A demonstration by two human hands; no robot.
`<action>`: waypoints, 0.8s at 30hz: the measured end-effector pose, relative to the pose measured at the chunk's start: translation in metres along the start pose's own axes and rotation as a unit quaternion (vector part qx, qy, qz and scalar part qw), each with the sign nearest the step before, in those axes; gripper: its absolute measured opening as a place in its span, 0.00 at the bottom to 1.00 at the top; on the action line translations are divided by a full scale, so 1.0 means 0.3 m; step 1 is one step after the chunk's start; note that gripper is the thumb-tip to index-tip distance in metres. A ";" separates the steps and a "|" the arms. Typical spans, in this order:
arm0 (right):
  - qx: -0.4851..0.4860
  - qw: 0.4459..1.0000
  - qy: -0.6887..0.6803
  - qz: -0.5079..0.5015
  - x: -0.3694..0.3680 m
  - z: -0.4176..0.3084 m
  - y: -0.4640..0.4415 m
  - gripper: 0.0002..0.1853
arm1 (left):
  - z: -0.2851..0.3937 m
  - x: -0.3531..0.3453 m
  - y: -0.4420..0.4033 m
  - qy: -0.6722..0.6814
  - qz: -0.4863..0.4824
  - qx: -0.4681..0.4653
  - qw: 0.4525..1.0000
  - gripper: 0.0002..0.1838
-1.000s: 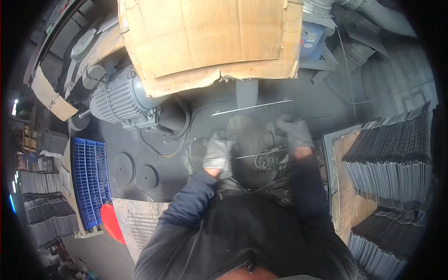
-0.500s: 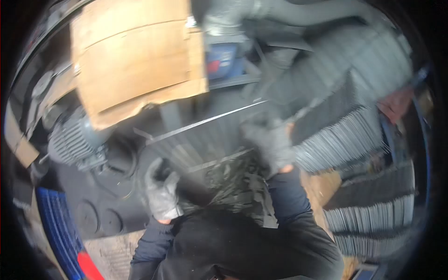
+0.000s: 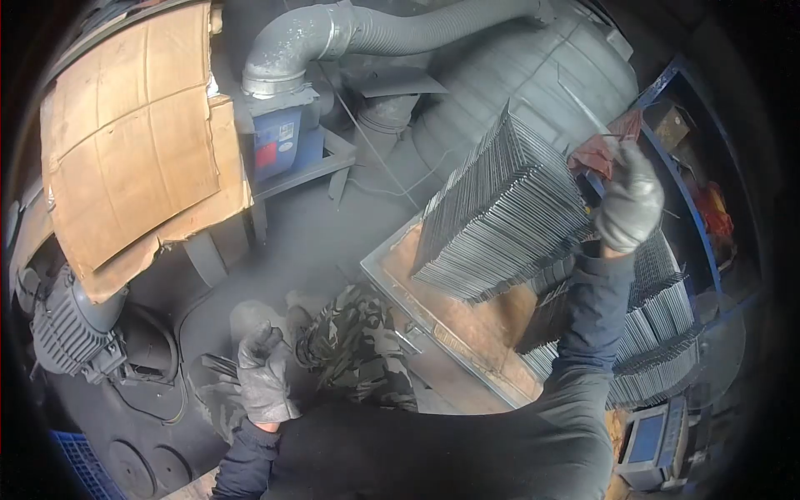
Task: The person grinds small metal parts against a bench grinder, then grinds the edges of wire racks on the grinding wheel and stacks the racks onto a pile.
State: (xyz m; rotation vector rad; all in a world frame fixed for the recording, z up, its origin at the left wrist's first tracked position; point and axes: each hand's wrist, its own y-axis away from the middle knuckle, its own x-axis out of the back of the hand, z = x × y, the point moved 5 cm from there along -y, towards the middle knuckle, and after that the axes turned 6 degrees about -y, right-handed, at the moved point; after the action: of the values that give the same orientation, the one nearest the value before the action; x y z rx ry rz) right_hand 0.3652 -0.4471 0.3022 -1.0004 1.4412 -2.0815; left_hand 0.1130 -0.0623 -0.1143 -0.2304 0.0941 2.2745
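Observation:
My right hand (image 3: 631, 205), in a grey glove, is raised beside a tall stack of thin dark plates (image 3: 504, 217). Its fingers are closed on the end of a thin plate (image 3: 586, 102), seen nearly edge-on and faint. My left hand (image 3: 265, 375), also gloved, is low over my lap with its fingers curled in and nothing visible in them. Camouflage-patterned cloth (image 3: 354, 346) lies between my hands, nearer the left one.
Cardboard (image 3: 133, 142) covers something at the left, above a grey motor (image 3: 75, 329). A ribbed hose (image 3: 442, 29) crosses the top. More plate stacks (image 3: 654, 333) stand at the right beside a blue frame (image 3: 683, 192). A wooden board (image 3: 467, 325) lies under the tall stack.
The view has swung right. My right hand has moved from the work area with the plate to beyond the tall stack. My left hand has let go of the plate and stays low.

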 end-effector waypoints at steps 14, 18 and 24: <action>-0.129 0.955 0.201 -0.178 -0.201 0.114 0.143 0.13 | -0.027 0.051 0.027 -0.020 0.015 0.024 0.999 0.23; -0.212 0.960 0.052 -0.173 -0.179 0.151 0.173 0.17 | -0.070 0.051 0.018 -0.041 -0.022 0.036 0.998 0.26; -0.387 0.880 -0.232 -0.150 -0.171 0.086 0.257 0.20 | -0.081 0.009 0.025 0.013 -0.015 0.060 0.998 0.20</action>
State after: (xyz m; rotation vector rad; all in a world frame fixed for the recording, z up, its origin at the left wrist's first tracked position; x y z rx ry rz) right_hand 0.4136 -0.4573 0.2197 -1.9712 1.9560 -1.2339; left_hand 0.1089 -0.0686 -0.1387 -0.1965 0.2389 2.2269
